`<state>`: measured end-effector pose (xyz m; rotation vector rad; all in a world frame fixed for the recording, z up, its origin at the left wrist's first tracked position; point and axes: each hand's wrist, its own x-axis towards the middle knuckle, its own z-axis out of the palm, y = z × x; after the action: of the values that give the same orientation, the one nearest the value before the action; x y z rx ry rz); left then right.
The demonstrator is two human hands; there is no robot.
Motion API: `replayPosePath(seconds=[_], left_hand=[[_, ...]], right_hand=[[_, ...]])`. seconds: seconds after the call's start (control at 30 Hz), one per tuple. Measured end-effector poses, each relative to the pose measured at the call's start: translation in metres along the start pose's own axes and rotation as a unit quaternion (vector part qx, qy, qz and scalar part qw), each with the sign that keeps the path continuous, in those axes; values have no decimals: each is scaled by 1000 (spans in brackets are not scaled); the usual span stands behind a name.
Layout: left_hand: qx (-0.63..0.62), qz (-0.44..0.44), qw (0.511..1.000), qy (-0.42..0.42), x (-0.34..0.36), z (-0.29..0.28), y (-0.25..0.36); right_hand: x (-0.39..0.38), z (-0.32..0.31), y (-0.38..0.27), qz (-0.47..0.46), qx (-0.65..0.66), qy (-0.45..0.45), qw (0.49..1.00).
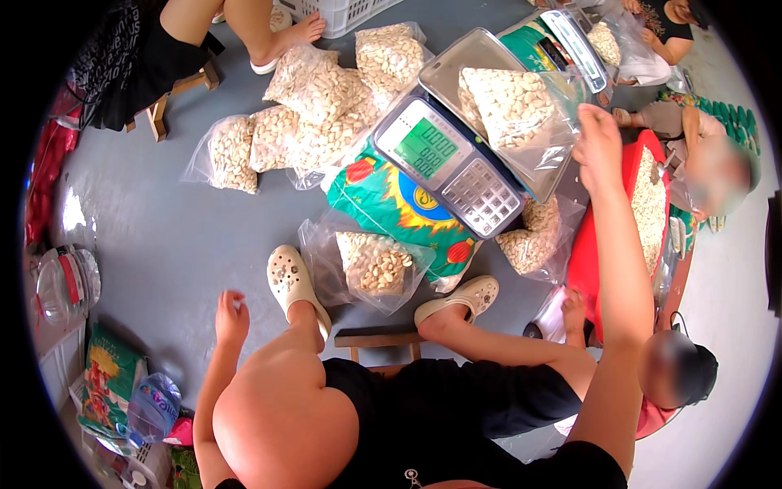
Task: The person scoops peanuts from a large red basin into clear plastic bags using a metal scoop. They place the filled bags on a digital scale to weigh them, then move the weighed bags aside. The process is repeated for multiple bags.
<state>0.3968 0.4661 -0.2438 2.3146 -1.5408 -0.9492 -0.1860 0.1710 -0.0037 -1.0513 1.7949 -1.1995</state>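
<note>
Grey floor around a scale and green sack, right fingers closed on a clear bag, left fingers loosely parted

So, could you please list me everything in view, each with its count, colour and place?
Near scale: one, grey, centre
Top bag: one, clear, pale contents, on near scale
Piled bags: about five, clear, pale contents, upper centre-left
Floor bags: at least two, clear, pale contents, below and right of near scale
Green sacks: several, printed, under near scale, lower left, upper right
Red tray: one, right
Far scale: one, whitish, upper right
Crate: one, white, top
Stools: two, brown, upper left, lower centre
Plastic containers: at least two, clear or bluish, left
Other people: at least four, mixed clothing, upper left, right
Clogs: two, cream, worn
Left hand: one, bare, over floor
Right hand: one, bare, at top bag's edge
</note>
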Motion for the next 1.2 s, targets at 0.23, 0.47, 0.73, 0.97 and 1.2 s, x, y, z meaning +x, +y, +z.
replayPosePath(seconds=[0.23,0.47,0.73,0.97,1.2], left_hand=[[56,-135,949,-279,-124,44,-88],[-77,-226,951,-198,-128,43,-29],[-170,-283,937,-114,-134,3,12],[-270,-336,895,-114,-55,22,61],[-375,-366,832,-183,59,86,154]], right_hand=[[-81,-52,-21,-213,-194,-62,956],[-155,-121,-31,-123,-294,-205,925],[-172,-152,-8,-59,-263,-312,911],[-108,-142,0,-55,-275,-263,923],[-16,-87,-9,-144,-154,-150,966]])
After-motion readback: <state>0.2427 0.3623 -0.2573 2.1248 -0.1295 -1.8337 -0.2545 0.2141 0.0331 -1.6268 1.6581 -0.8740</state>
